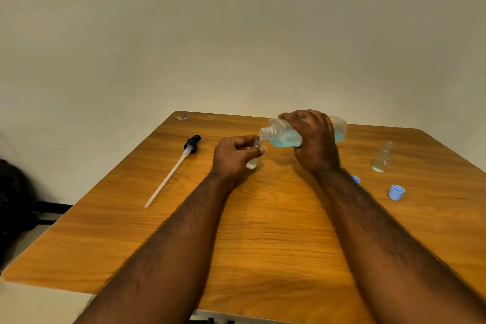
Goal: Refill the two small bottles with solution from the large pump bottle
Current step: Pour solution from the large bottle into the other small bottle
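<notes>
Head view is showing the right hand (314,139) wrapping the tipped big bottle (289,131) mid-body, likely slick, sloshy, moderately heavy, while the left hand (234,155) is pinching the light small bottle (253,163) on the table (263,231), mouths meeting.

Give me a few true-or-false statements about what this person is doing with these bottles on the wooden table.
1. The right hand tips the large clear bottle of blue liquid toward the small clear bottle held by the left hand. True.
2. The black pump with its long white tube is screwed onto the large bottle. False: it lies on the table, left of the hands.
3. The second small clear bottle stands uncapped at the right. True.
4. The light blue caps are red. False: blue.
</notes>
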